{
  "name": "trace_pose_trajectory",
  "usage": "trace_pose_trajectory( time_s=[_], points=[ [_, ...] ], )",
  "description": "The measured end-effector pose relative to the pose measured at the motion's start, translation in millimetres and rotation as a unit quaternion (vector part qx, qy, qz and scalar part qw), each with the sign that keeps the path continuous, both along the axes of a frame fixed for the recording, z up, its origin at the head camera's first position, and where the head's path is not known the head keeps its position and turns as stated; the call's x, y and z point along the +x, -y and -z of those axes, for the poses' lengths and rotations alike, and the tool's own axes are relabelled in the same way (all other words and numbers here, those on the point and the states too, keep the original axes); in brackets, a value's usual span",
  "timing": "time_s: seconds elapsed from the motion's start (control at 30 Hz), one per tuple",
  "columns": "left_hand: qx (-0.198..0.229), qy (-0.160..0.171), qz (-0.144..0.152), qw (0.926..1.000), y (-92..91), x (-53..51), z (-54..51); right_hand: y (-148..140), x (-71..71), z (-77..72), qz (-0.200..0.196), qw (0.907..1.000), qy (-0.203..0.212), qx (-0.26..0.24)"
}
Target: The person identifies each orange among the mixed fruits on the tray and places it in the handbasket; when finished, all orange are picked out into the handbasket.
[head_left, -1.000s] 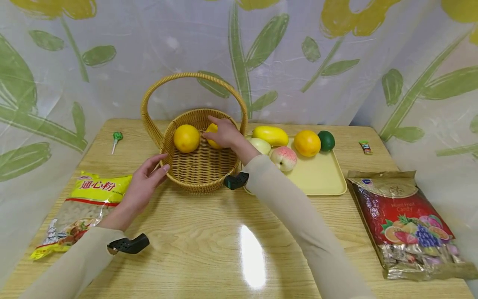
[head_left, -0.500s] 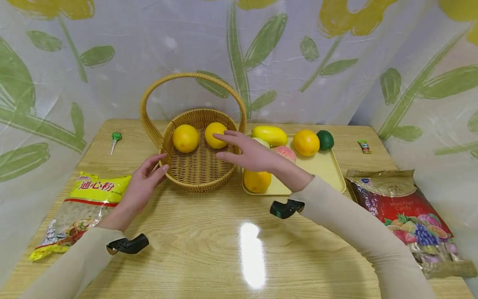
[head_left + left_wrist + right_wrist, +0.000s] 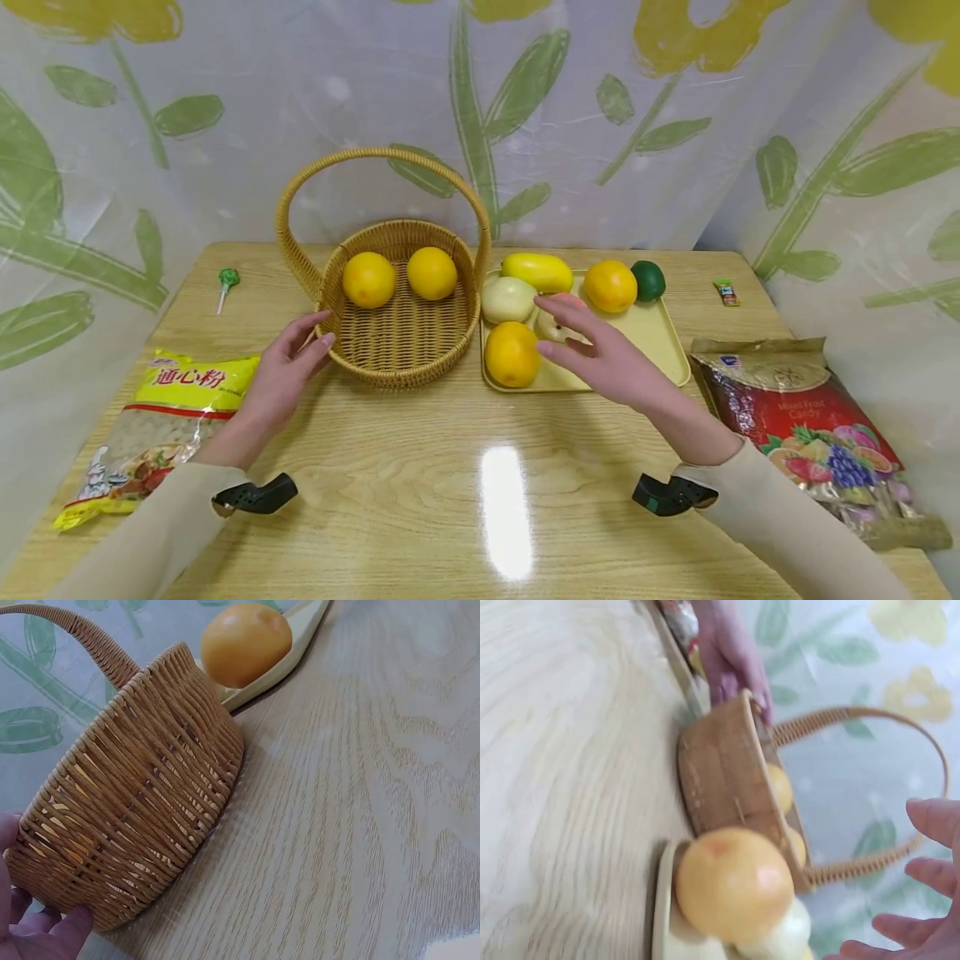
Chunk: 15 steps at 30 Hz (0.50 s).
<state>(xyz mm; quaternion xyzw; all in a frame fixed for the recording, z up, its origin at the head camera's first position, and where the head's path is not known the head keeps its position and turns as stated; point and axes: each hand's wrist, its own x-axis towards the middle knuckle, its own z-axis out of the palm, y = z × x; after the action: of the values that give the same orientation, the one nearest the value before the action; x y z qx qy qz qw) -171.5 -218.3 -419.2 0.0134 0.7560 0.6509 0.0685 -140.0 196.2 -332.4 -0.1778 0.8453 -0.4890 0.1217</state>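
A wicker basket (image 3: 401, 333) with a tall arched handle stands at centre left, with two oranges (image 3: 369, 280) inside. My left hand (image 3: 288, 367) grips its left rim, thumb outside; the left wrist view shows the fingertips (image 3: 73, 924) against the weave. My right hand (image 3: 600, 354) hovers over the cream tray (image 3: 645, 350), fingers spread and holding nothing. Beneath it, a peach (image 3: 553, 327) is partly hidden. Just left of its fingertips is a third orange (image 3: 512, 355), with a pale green round fruit (image 3: 507, 299) behind.
Also on the tray are a long yellow fruit (image 3: 537, 272), another orange (image 3: 611, 286) and a dark green fruit (image 3: 648, 281). A pasta bag (image 3: 168, 417) lies left, a candy bag (image 3: 817, 442) right. Farther back are a green lollipop (image 3: 228, 279) and a small wrapped candy (image 3: 726, 292).
My right hand has left the orange inside the basket and moved right and nearer, over the tray. My left hand has stayed at the basket's rim.
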Motion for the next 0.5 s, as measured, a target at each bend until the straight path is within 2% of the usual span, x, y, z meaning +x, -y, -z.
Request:
trace_pose_trajectory(
  time_s=[0.13, 0.27, 0.5],
  points=[
    [-0.001, -0.002, 0.000, 1.0000, 0.6, 0.2, -0.5, -23.0, -1.0, 3.8, 0.062, 0.9980, 0.009, 0.001],
    [0.000, -0.003, 0.001, 1.0000, 0.8, 0.6, -0.1, -44.7, -6.8, 4.2, 0.115, 0.9929, 0.020, -0.021],
    [0.032, -0.006, -0.001, 0.9995, -0.4, -0.3, 1.4, -80.8, -20.4, 10.0, 0.190, 0.9762, 0.064, -0.081]
  ],
)
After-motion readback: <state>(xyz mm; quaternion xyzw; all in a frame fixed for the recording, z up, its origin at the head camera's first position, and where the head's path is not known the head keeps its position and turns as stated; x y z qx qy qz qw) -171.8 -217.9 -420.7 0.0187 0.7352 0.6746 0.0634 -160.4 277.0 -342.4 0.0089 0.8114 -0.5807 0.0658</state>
